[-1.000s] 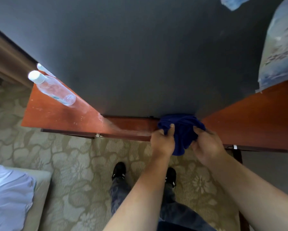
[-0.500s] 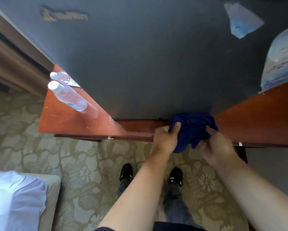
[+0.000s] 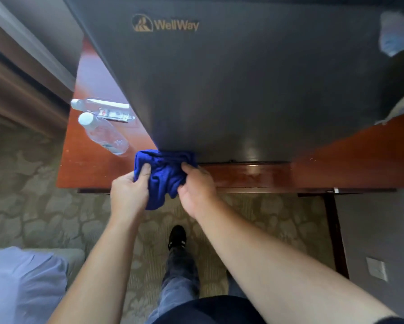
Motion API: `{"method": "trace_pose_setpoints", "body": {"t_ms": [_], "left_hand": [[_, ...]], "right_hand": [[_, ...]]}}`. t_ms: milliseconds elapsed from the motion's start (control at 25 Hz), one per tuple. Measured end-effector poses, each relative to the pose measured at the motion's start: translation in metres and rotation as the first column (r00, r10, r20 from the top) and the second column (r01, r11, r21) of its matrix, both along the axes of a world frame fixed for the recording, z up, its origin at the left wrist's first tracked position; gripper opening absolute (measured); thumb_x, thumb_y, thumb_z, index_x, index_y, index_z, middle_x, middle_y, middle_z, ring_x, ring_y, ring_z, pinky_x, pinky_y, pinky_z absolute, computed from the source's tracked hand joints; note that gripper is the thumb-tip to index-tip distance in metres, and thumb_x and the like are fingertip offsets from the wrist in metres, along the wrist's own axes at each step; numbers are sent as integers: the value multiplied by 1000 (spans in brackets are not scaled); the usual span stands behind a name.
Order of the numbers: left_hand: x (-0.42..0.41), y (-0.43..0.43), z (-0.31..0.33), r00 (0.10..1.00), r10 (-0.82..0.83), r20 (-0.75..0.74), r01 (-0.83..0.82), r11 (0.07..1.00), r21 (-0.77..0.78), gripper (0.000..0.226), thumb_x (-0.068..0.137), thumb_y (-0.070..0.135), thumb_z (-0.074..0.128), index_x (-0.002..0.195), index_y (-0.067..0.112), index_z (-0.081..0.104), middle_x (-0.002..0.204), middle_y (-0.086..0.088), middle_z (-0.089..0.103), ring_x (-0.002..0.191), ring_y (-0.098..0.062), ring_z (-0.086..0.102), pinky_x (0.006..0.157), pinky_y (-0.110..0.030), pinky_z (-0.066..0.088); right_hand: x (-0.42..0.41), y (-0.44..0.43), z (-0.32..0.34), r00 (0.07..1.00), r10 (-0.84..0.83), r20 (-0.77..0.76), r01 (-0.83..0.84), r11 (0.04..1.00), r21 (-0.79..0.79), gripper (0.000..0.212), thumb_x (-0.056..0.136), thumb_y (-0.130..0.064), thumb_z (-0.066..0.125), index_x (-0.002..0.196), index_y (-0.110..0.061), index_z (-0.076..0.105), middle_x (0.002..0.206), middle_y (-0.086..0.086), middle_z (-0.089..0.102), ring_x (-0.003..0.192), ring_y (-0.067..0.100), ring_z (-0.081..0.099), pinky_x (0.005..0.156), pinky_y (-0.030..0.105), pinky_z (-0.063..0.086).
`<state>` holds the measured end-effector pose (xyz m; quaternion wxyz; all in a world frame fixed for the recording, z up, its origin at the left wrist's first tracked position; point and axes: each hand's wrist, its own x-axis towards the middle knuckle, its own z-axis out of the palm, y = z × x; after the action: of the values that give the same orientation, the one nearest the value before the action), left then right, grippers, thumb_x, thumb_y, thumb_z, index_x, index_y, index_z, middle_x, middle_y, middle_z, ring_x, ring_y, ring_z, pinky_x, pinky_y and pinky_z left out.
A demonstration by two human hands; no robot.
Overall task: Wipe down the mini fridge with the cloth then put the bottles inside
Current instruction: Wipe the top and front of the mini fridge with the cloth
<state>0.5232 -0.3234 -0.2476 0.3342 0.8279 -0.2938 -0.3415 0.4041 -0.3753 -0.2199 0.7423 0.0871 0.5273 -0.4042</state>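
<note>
Head view, step in hand: you are wiping the mini fridge (image 3: 243,90); judging by where the cloth sits, you are working the bottom of its dark door, at the door's lower left corner.
Head view, cloth: the blue cloth (image 3: 163,174) is bunched, its top pressed against the foot of the door, its tail hanging over the front edge of the surface (image 3: 336,169).
Head view, left hand: your left hand (image 3: 128,195) has its fingers (image 3: 142,171) closed on the cloth's left side, thumb on top.
Head view, right hand: your right hand (image 3: 196,190) pinches the cloth's right side, fingers curled into the folds.
Head view, grip advice: a wad cleans only a narrow strip, so spread the cloth flatter under your palms and keep an even push against the door.
Head view, stroke advice: run long overlapping passes along the door, then up toward the logo (image 3: 165,24); the sides and top probably need wiping too.
Head view, bottles: one clear bottle (image 3: 103,134) stands near the surface's left edge, just beside the cloth; a second bottle (image 3: 98,104) shows behind it, close to the fridge's left side.
Head view, risk: a sweep past the door's corner could knock the nearer bottle, so stop your stroke short there.
Head view, remaining: the door looks shut and both bottles are outside.
</note>
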Motion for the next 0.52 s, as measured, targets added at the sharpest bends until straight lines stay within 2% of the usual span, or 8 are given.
{"method": "trace_pose_setpoints", "body": {"t_ms": [120,240,320,400,440,520], "left_hand": [[-17,-3,-2,999,-9,-38,9,1000,18,55,101,40,59,61,4,43,64,-6,39,64,-20,33,55,-35,26],[-59,-10,-10,995,-39,-94,42,998,36,58,98,44,60,60,2,47,59,-6,42,59,-21,34,56,-34,28],[-100,-21,-18,990,-94,-106,99,994,42,62,96,49,62,64,-3,57,57,-15,57,53,-32,49,55,-35,36],[-150,-35,-25,976,-166,-138,173,984,41,64,95,53,62,71,-6,65,68,-24,69,66,-37,66,59,-41,48],[-177,-42,-29,967,-189,-170,200,979,45,64,94,55,62,69,-4,65,67,-22,69,65,-36,67,59,-42,49],[-233,-58,-34,951,-219,-219,237,970,56,64,94,56,62,57,5,51,51,-10,55,49,-28,54,48,-35,37]], "right_hand": [[-22,-4,-7,995,82,-64,-84,996,-36,22,103,4,48,99,-9,65,100,11,70,84,19,68,73,27,56],[-73,-11,-8,988,100,-115,-106,994,-41,20,105,-2,50,111,-9,67,99,9,73,87,20,71,64,26,58],[-118,-18,-14,985,61,-160,-69,997,-45,26,104,-3,50,125,-5,65,105,12,75,91,23,72,68,31,61],[-171,-26,-17,973,15,-228,-26,999,-45,31,103,-3,52,132,-2,63,115,17,75,101,29,73,83,40,61],[-199,-30,-17,963,-6,-268,-7,999,-48,31,103,-3,52,132,-1,63,121,19,74,108,33,72,90,44,60],[-256,-38,-13,937,-35,-347,11,997,-71,29,103,-4,51,128,-1,64,124,21,72,113,35,70,91,44,56]]}}
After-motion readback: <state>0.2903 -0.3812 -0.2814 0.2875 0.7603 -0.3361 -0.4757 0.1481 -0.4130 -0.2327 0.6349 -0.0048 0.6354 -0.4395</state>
